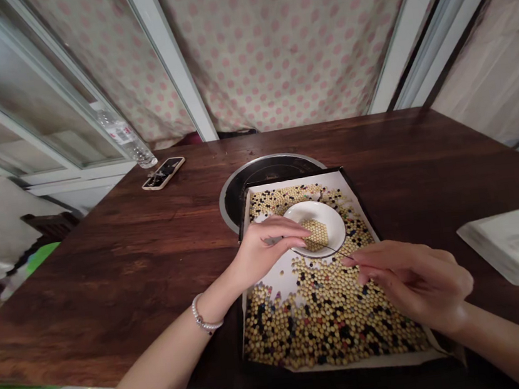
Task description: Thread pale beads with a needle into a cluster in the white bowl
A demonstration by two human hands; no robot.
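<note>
A shallow white bowl (335, 213) stands in a shallow, paper-lined tray (343, 178), with pale yellow beads (316, 235) packed in neat rows inside. My left hand (273, 246) reaches over the bowl's left rim, thumb and fingers pinched at the edge of these beads; what they grip is hidden. A thin dark thread (335, 249) runs from the bowl to my right hand (411, 277), whose thumb and forefinger are closed on it. Loose beads (331, 312), mostly yellow with black and a few red ones, cover much of the tray around the bowl.
The tray overlaps a round dark plate with a metal rim (229, 201) set in the wooden table (154, 264). A phone (165, 173) and a clear plastic bottle (127, 138) are at the back left. To the right lies a blurred white object (516, 245).
</note>
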